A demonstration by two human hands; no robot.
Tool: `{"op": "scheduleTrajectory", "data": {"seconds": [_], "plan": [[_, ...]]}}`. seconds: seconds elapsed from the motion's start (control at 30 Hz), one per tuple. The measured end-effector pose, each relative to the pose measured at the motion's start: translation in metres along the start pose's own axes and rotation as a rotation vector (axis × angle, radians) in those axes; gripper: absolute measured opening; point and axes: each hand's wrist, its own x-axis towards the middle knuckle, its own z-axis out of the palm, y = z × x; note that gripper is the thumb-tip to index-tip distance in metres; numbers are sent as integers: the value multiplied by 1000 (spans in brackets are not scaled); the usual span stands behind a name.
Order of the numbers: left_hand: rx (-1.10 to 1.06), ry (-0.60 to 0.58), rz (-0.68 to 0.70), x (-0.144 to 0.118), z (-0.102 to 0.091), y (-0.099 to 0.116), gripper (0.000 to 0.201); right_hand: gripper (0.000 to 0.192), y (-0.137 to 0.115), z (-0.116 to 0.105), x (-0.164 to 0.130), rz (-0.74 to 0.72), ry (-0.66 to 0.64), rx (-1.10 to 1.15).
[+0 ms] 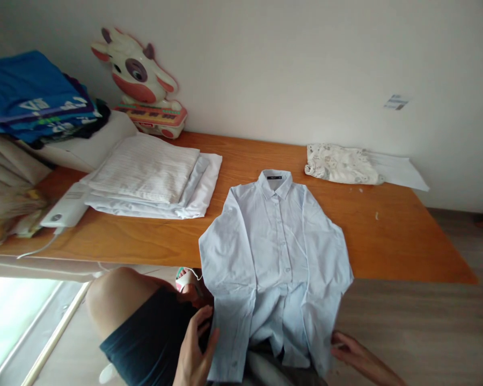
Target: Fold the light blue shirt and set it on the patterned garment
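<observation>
The pale blue shirt (276,241) is lying face up and buttoned on the wooden bench (386,236), collar pointing to twelve o'clock, its lower part hanging off the near edge toward six. Both sleeves are lying folded in along the body, while the hem is hanging unfolded, so the fold looks only partly made. The left hand (195,351) is pressing open and flat against the hanging left sleeve at seven o'clock, its grip closed on nothing. The right hand (352,354) is touching the shirt's lower corner at five o'clock, fingers loosely spread, pinching nothing that I can see. At ten o'clock a stack of folded white linens (153,179) is sitting finished, and at one o'clock a small patterned cloth (340,163) is lying crumpled, well apart from the shirt.
</observation>
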Motion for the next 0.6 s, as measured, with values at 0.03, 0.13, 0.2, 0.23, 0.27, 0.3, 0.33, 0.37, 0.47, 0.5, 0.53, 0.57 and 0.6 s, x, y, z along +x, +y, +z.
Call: {"op": "scheduleTrajectory", "data": {"seconds": [0.03,0.13,0.2,0.23,0.27,0.3,0.33,0.37,0.47,0.5,0.53,0.57,0.6], "plan": [[23,32,57,7,-1,12,41,29,-13,-9,-1,-16,-18,-40],[86,56,274,37,-2,58,18,25,-76,-32,-6,-62,-117,-117],[102,55,411,65,3,95,15,36,-133,-38,-5,-158,-164,-158],[121,49,474,81,7,114,17,42,-164,-38,0,-247,-137,-166],[148,38,545,100,12,134,20,46,-195,-36,9,-356,-77,-167],[196,17,603,119,18,153,23,49,-225,-32,22,-472,-2,-170],[254,6,660,140,25,171,26,50,-254,-26,40,-603,95,-176],[323,1,701,160,32,186,29,49,-279,-20,61,-734,174,-210],[622,23,719,211,57,214,39,51,-332,3,132,-989,348,-409],[712,32,705,223,66,217,42,55,-342,10,153,-1019,404,-514],[784,41,689,233,74,217,44,59,-347,18,172,-1027,445,-629],[833,54,676,240,82,215,46,64,-349,25,187,-1011,480,-752],[865,71,671,245,88,212,48,66,-347,31,198,-984,511,-873]]}}
